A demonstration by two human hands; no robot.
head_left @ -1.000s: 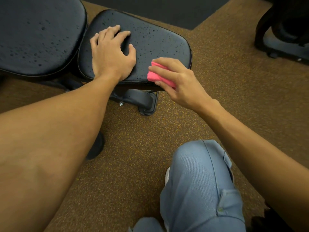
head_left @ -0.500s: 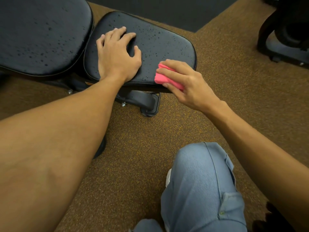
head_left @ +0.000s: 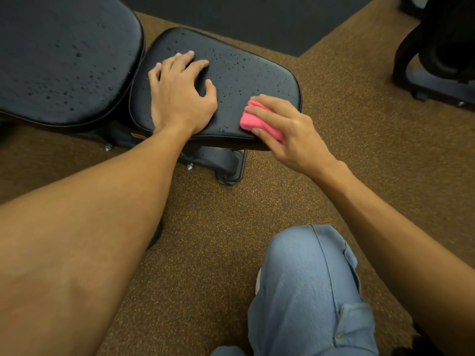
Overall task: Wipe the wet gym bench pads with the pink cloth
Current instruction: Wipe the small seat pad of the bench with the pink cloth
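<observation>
My right hand (head_left: 290,132) has its fingers (head_left: 262,111) gripping the folded pink cloth (head_left: 259,123) on the seat pad (head_left: 252,80), cloth's long axis along the near-right edge. My left hand (head_left: 180,98) rests flat, fingers spread.

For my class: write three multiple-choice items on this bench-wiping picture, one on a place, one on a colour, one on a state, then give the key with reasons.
1. Where is the cloth?
A. on the floor
B. at the seat pad's near right corner
C. on the knee

2. What colour is the cloth?
A. pink
B. white
C. green

3. What state is the seat pad in?
A. dry
B. dotted with droplets
C. torn

Key:
1 B, the right hand presses it on that corner.
2 A, it shows bright pink under the fingers.
3 B, droplets speckle the pad beside the left hand, which lies flat on it.
</observation>
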